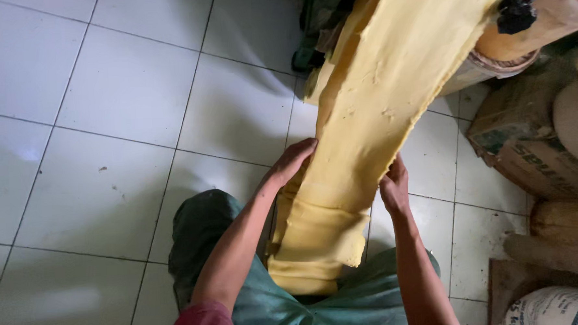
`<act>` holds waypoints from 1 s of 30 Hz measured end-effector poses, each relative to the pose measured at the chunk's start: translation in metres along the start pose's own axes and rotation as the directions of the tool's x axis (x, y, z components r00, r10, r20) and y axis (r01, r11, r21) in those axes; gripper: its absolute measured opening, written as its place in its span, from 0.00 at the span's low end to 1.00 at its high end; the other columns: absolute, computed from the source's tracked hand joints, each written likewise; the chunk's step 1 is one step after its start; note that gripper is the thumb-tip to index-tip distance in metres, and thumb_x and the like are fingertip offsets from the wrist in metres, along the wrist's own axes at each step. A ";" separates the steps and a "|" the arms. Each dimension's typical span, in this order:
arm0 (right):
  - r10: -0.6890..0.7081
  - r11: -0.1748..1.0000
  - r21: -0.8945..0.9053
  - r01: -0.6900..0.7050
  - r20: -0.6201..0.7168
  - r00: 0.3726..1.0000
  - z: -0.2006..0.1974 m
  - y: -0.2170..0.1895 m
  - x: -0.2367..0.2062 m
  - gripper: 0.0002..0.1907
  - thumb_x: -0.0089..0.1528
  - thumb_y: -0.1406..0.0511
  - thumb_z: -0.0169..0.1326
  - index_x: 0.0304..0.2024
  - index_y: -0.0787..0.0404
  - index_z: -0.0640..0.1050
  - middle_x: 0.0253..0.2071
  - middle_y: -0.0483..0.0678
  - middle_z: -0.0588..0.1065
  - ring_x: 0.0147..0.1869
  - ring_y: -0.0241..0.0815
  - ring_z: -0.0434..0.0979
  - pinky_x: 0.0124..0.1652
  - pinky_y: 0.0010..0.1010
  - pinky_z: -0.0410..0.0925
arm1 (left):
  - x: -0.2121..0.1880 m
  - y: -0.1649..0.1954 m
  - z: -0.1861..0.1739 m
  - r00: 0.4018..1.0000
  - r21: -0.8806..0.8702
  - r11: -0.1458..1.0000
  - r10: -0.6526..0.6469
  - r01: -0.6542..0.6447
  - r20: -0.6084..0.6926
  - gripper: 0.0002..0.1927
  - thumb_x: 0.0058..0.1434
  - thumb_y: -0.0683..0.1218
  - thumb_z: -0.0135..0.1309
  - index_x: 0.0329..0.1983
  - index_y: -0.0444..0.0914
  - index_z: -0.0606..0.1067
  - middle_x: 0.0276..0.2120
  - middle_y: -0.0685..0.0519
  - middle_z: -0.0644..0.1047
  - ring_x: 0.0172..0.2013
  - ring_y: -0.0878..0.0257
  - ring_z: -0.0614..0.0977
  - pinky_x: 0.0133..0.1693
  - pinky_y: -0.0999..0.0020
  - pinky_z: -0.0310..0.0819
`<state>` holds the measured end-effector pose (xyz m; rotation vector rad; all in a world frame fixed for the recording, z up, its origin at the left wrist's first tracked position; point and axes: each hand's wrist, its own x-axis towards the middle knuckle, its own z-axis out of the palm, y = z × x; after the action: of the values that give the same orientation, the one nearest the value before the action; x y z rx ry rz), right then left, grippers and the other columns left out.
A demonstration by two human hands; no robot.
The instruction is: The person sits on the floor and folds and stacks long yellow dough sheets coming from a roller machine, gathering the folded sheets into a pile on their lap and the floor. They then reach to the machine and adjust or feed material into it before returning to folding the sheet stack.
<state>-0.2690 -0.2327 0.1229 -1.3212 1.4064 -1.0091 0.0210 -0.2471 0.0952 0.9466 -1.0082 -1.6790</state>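
Dough, a long pale yellow sheet, hangs slanting down between the two hands and folds into a thick stack just below them, resting against the person's dark green trousers. The left hand lies against the sheet's left edge with its fingers curled over the border, pressed together rather than spread. The right hand holds the opposite edge, thumb on the front and fingers apparently behind; how hard it pinches I cannot tell.

Near the hands, the main risk I see is the stack: it leans on the lap with nothing under it, so a shift of the knees could tip the folds onto the white tiled floor and dirty them. Fresh layers lying on one another may also stick together.

Just above the hands, the sheet's right border is ragged and the surface has small pits. Uneven pull from one hand could start a tear there, and the sheet's own hanging weight would widen it.

Farther up, beyond both hands, the sheet comes off a roller at the top right; pulling sideways could skew it or bunch it there. To the right of the right hand, sacks stand close enough for the loose edge to brush them.
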 end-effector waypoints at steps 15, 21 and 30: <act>0.223 0.786 0.517 -0.339 0.274 0.936 0.007 -0.005 -0.023 0.44 0.67 0.42 0.40 0.73 0.67 0.59 0.70 0.56 0.64 0.71 0.54 0.65 0.66 0.46 0.61 | -0.037 0.006 0.005 0.990 0.593 0.801 0.136 -0.084 -0.044 0.20 0.63 0.47 0.55 0.57 0.36 0.74 0.45 0.43 0.82 0.49 0.49 0.83 0.52 0.54 0.76; 0.320 0.748 0.539 -0.388 0.219 0.922 0.008 0.008 -0.028 0.53 0.63 0.33 0.31 0.74 0.65 0.57 0.73 0.54 0.63 0.74 0.52 0.63 0.69 0.43 0.56 | -0.035 0.001 0.003 0.999 0.181 0.983 -0.040 0.039 0.002 0.31 0.72 0.62 0.54 0.50 0.27 0.80 0.40 0.40 0.79 0.39 0.55 0.79 0.46 0.57 0.71; 0.079 0.992 0.099 -0.077 -0.017 0.997 0.039 -0.028 -0.025 0.44 0.61 0.55 0.59 0.72 0.70 0.59 0.64 0.63 0.70 0.65 0.54 0.71 0.62 0.44 0.66 | -0.031 0.012 0.017 0.989 0.228 0.973 0.018 0.015 -0.145 0.49 0.54 0.68 0.55 0.73 0.38 0.59 0.64 0.42 0.71 0.62 0.49 0.75 0.64 0.56 0.62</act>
<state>-0.2250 -0.2088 0.1436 -1.1783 1.3955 -1.0286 0.0179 -0.2168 0.1167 1.2010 -1.1185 -1.4892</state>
